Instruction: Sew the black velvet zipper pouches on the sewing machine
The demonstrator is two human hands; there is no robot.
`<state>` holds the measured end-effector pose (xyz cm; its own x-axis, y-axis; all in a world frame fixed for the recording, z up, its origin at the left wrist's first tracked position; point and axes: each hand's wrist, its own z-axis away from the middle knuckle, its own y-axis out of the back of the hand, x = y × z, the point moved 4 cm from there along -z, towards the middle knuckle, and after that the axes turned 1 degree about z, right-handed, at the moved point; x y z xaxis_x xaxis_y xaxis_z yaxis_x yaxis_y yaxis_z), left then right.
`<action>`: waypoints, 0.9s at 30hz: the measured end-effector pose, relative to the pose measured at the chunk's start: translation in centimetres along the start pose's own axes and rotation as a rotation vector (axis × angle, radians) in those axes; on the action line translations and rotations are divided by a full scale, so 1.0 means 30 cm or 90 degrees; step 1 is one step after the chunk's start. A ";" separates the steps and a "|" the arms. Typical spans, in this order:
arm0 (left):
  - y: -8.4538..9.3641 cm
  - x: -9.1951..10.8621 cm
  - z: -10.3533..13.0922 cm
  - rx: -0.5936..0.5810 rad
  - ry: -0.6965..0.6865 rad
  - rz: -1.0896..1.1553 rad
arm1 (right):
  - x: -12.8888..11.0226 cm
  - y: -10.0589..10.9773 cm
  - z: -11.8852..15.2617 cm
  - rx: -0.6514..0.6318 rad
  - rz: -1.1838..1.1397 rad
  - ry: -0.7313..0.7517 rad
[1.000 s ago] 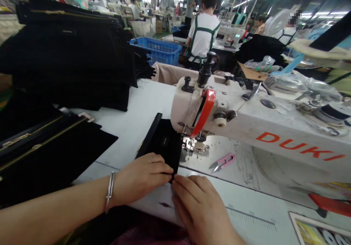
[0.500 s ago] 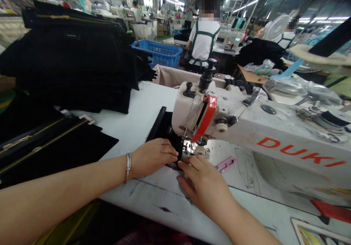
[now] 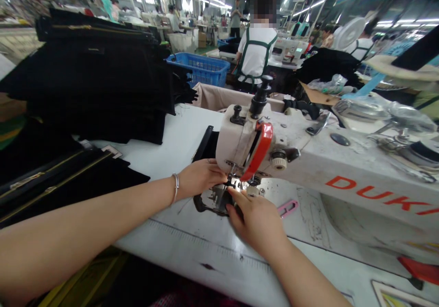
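A black fabric piece lies under the head of the white sewing machine, its far part showing left of the head. My left hand, with a ring and a bracelet, rests on the fabric's near part, fingertips close to the lit needle area. From the right, my right hand reaches to the same spot, fingertips at the presser foot and the fabric's near edge, thumb apart. What its fingertips press on is hard to make out. Pink-handled snips lie just right of my right hand.
Stacked black fabric pieces stand at the left, with zippered black pieces before them. Behind the machine are a cloth-lined bin and a blue basket. A person in a green-strapped apron stands farther back.
The black fabric has moved away from me under the machine head, baring the metal plate near the needle. Both hands have moved slightly forward with it.
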<state>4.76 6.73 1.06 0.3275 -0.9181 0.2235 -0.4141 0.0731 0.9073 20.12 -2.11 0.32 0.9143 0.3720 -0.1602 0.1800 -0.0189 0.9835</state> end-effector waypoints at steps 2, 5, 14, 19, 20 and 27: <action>0.002 -0.011 -0.006 -0.004 0.010 0.004 | -0.002 -0.003 0.000 0.008 0.005 0.001; 0.003 -0.017 -0.006 0.001 -0.003 0.004 | -0.003 -0.006 0.000 0.016 0.007 -0.001; 0.001 -0.022 -0.004 -0.002 0.006 -0.005 | 0.000 -0.005 -0.001 0.026 0.003 0.003; 0.002 -0.023 -0.010 -0.005 0.023 -0.011 | 0.001 -0.008 -0.003 0.030 0.003 0.002; 0.002 -0.023 -0.010 -0.004 0.025 -0.011 | 0.001 -0.008 -0.003 0.028 0.003 0.002; 0.005 -0.030 -0.013 -0.003 0.040 -0.011 | -0.009 0.002 -0.006 0.026 -0.005 0.000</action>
<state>4.74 7.71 1.13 0.3878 -0.8928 0.2291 -0.4037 0.0589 0.9130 19.82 -2.06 0.45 0.9131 0.3717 -0.1676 0.2014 -0.0538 0.9780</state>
